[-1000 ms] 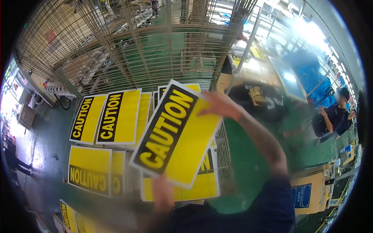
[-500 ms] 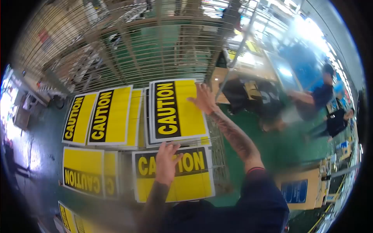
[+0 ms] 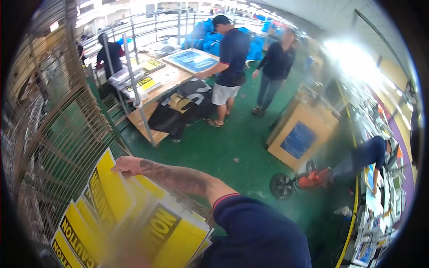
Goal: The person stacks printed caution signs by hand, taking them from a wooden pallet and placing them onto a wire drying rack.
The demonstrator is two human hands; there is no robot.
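The person's right hand [image 3: 127, 166] is closed in a pinch on the edge of a yellow caution sign [image 3: 114, 192] near its top corner, while the left hand cannot be made out (a blurred patch low in the view hides that area), so whether it is spread or gripping cannot be told. The pinched sign stands tilted at the lower left, between the wire rack [image 3: 62, 165] and the other caution signs [image 3: 172, 234], which overlap one another. With a hold so near one corner, the sheet could bend or twist if nothing supports its lower part, and its lower edge might scrape or shift the signs beneath; whether it touches them is too blurred to say. Its top corner points toward the rack's wires, so a tilt that way could catch it there. On the other side, beyond the near signs' edges, green floor [image 3: 214, 152] stretches toward the cardboard box [image 3: 304, 129], giving the right elbow room to swing outward. The wooden table [image 3: 174, 79], with a co-worker [image 3: 232, 56] standing at its side, lies well apart from the right hand, as does the dark wheel [image 3: 282, 186] on the floor.
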